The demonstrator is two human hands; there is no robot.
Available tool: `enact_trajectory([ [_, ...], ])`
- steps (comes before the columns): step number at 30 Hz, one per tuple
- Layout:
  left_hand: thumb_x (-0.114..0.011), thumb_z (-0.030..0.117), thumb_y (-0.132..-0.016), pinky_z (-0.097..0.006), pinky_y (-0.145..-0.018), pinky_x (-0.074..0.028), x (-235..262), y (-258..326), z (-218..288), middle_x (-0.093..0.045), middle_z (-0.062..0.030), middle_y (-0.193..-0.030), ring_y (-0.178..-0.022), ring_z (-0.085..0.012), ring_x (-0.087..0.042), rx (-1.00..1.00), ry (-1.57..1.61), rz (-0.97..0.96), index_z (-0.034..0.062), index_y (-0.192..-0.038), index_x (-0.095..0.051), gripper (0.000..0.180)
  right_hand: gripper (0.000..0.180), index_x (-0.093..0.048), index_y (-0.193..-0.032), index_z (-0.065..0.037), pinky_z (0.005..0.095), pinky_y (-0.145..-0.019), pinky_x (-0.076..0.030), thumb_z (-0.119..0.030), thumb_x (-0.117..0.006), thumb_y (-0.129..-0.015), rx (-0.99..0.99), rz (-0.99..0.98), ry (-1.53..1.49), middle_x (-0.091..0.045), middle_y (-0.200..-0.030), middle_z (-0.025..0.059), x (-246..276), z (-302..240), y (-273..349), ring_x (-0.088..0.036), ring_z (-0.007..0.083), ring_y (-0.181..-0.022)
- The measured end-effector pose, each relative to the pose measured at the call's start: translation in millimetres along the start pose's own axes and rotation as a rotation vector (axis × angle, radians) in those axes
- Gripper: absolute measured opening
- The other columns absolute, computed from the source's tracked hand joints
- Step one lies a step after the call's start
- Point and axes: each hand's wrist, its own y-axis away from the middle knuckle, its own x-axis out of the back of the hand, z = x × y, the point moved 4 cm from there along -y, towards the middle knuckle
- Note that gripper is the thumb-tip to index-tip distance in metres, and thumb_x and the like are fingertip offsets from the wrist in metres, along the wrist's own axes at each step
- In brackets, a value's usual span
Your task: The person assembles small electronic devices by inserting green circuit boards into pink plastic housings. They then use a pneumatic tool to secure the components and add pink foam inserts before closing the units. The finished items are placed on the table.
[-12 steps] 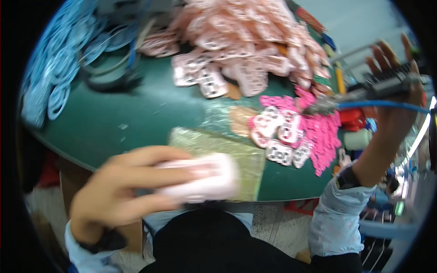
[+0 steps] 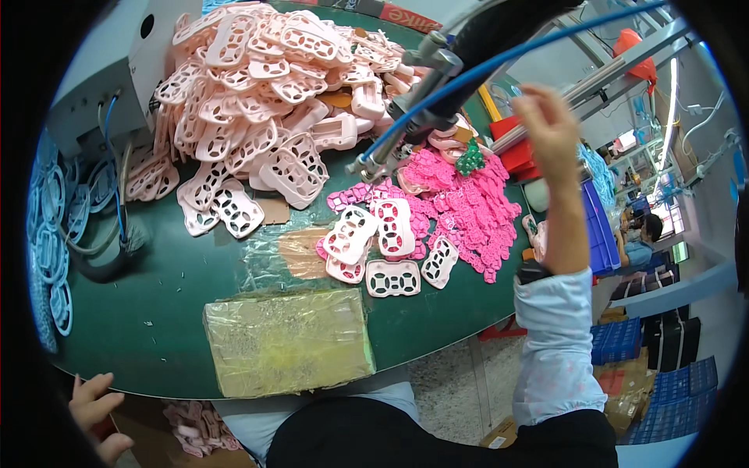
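Over the table's left front edge, my left hand [image 2: 97, 413] is open with fingers apart, holding nothing visible. Near it, below the table, lie pink plastic parts [image 2: 201, 427] in a cardboard box. My right hand [image 2: 550, 129] is raised at the right, fingers loosely bent and apart, with nothing visible in them. To its left hangs a metal power tool [image 2: 421, 90] with a blue hose [image 2: 499, 62], apart from the hand. On the table before me lies a yellowish tape-wrapped pad [image 2: 289, 343]. Beyond it are several pale pink perforated frames [image 2: 392, 278] and bright pink pieces [image 2: 468, 203].
A tall pile of pale pink parts [image 2: 257, 86] covers the back of the green table [image 2: 156, 312]. At the left are a grey machine box [image 2: 117, 78] and blue rings [image 2: 51, 226]. A metal rail [image 2: 593, 93] and blue crate [image 2: 599, 226] stand at the right.
The pink part has left my left hand, which moved left and down past the table edge. My right hand moved left and is apart from the tool. The view has shifted.
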Motion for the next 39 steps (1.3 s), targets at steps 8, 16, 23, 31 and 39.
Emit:
enact_trajectory([
  [8, -0.079, 0.031, -0.070, -0.047, -0.100, -0.042, -53, -45, 16, -0.065, -0.0221, -0.114, -0.109, -0.0345, -0.061, -0.072, 0.225, -0.022, 0.0001, -0.108, -0.069, 0.050, 0.021, -0.069, -0.091, -0.008, 0.0457, -0.076, -0.049, -0.023, -0.073, -0.077, 0.189, -0.188, 0.760, -0.062, -0.092, 0.0102, -128, 112, 39, -0.060, 0.0301, -0.087],
  [16, -0.078, 0.030, -0.073, -0.040, -0.090, -0.049, -61, -52, 25, -0.067, -0.0237, -0.108, -0.104, -0.0360, -0.065, -0.143, 0.292, 0.034, -0.0029, -0.108, -0.068, 0.049, 0.016, -0.066, -0.089, -0.005, 0.0341, -0.076, -0.051, -0.019, -0.072, -0.084, 0.111, -0.007, 0.120, -0.065, -0.094, 0.0068, -80, 108, 20, -0.063, 0.0202, -0.085],
  [23, -0.069, 0.014, -0.081, -0.035, -0.085, -0.050, -101, -97, 79, -0.069, -0.0166, -0.099, -0.094, -0.0275, -0.066, -0.278, 0.524, -0.055, -0.0034, -0.111, -0.067, 0.035, 0.018, -0.064, -0.100, -0.002, 0.0281, -0.081, -0.052, -0.003, -0.072, -0.084, 0.054, -0.097, -0.269, -0.069, -0.098, 0.0080, -3, -18, 78, -0.066, 0.0171, -0.093],
  [31, -0.058, 0.009, -0.097, -0.030, -0.093, -0.051, -180, -110, 142, -0.061, -0.0128, -0.124, -0.111, -0.0159, -0.060, -0.171, 1.374, -0.544, 0.0015, -0.146, -0.033, 0.056, 0.015, -0.067, -0.089, -0.008, 0.0331, -0.072, -0.056, -0.012, -0.072, -0.075, 0.791, -0.470, -0.194, -0.069, -0.107, 0.0087, -47, -175, 202, -0.067, 0.0247, -0.096],
  [39, -0.063, 0.005, -0.092, -0.032, -0.097, -0.049, -165, -82, 97, -0.061, -0.0122, -0.123, -0.111, -0.0180, -0.061, -0.138, 1.323, -0.398, -0.0023, -0.141, -0.040, 0.055, 0.059, -0.054, -0.130, -0.004, 0.0351, -0.087, -0.053, -0.012, -0.079, -0.078, -0.380, -0.670, -0.834, -0.058, -0.126, 0.0133, -70, -138, 218, -0.059, 0.0237, -0.112],
])
